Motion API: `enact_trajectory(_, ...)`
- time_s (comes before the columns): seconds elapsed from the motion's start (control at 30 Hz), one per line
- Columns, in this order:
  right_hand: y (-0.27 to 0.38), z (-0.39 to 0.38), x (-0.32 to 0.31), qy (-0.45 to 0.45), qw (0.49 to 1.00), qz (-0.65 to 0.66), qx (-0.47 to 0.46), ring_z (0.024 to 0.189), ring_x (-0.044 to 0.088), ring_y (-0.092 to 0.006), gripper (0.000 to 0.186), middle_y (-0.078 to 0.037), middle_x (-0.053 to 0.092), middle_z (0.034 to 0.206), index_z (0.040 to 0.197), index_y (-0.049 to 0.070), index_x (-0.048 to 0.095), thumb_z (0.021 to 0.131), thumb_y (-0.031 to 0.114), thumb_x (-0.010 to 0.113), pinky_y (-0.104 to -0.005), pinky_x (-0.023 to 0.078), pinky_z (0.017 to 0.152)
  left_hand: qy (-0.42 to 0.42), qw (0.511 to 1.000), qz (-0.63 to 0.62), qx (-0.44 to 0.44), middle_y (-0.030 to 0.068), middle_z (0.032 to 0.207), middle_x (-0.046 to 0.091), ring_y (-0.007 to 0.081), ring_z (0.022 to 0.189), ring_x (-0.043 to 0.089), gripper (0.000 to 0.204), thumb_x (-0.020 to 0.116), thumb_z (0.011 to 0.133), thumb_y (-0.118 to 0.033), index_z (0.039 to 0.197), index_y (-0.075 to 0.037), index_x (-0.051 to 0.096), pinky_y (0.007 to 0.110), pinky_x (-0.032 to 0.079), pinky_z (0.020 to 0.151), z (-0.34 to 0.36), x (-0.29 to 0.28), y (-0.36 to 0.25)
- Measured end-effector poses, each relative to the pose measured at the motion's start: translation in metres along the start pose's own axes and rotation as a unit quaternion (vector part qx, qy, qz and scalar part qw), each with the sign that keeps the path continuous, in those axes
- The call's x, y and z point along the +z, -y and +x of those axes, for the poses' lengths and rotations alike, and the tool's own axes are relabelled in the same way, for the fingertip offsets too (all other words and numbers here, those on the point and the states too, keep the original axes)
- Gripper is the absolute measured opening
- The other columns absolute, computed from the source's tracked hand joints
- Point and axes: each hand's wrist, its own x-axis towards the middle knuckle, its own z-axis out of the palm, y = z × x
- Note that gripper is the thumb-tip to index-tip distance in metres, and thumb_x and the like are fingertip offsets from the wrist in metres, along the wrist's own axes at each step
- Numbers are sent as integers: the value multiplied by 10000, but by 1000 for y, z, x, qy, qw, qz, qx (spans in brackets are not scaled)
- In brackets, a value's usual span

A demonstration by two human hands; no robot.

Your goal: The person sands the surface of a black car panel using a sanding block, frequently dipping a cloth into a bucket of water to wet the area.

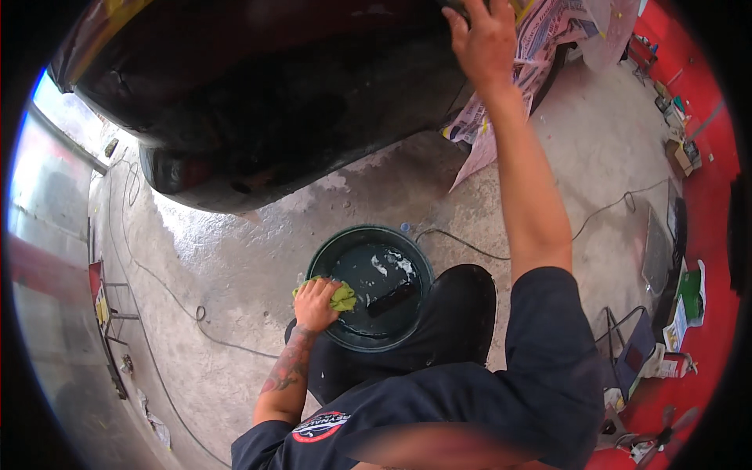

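Note:
My left hand (316,305) is closed on a crumpled yellow-green cloth (342,297) at the left rim of a round dark green bucket (317,254). Water with patches of white foam lies in the bucket, and a black oblong block (392,299) rests in it. Stretched far forward, my right hand (486,47) is at the upper edge of a dark, glossy car body (290,102). Its fingertips run out of the picture. A small dull-coloured piece shows under the fingers; I cannot make out what it is.
Printed masking paper (540,39) with yellow tape covers the car beside my right hand. Thin cables (202,317) trail over the concrete floor (235,274). Along the red wall at right stand a folding chair (630,352), a fire extinguisher (675,365) and boxes (678,158). My knees flank the bucket.

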Motion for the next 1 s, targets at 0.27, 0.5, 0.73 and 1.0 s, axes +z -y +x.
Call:
enact_trajectory(0.27, -17, 1, 0, -5, 999, 23, -39, 1203, 569, -379, 368, -150, 615, 1260, 1124, 68, 666, 781, -27, 761, -450, 465, 1030, -4, 1000, -2, -1, 37, 984, 667, 284, 954, 656, 437, 747, 612, -120, 1043, -178, 701, 430, 525, 811, 3, -2, -3)
enact_trajectory(0.5, -22, 10, 4, -38, 996, 57, 64, 1202, 572, -369, 375, -157, 620, 1270, 1132, 76, 680, 778, 2, 775, -455, 459, 1038, -7, 1000, -12, 15, 34, 985, 667, 284, 953, 656, 435, 746, 613, -120, 1042, -176, 698, 431, 522, 812, 7, -5, -6)
enact_trajectory(0.73, -10, 4, 4, -40, 999, 22, 1, 1163, 579, -361, 326, -159, 618, 1259, 1087, 68, 693, 777, 53, 793, -457, 466, 995, 1, 1000, -6, 5, 30, 982, 662, 278, 952, 655, 450, 759, 604, -131, 1048, -176, 698, 435, 520, 822, 8, -4, -6)
enact_trajectory(1.0, 3, 3, -1, -2, 998, 35, -49, 1145, 591, -366, 323, -138, 622, 1278, 1087, 85, 701, 778, 59, 791, -452, 462, 998, 21, 1000, -6, -1, 31, 1035, 678, 286, 976, 664, 461, 792, 622, -178, 1071, -180, 689, 446, 508, 808, 3, -5, -4)
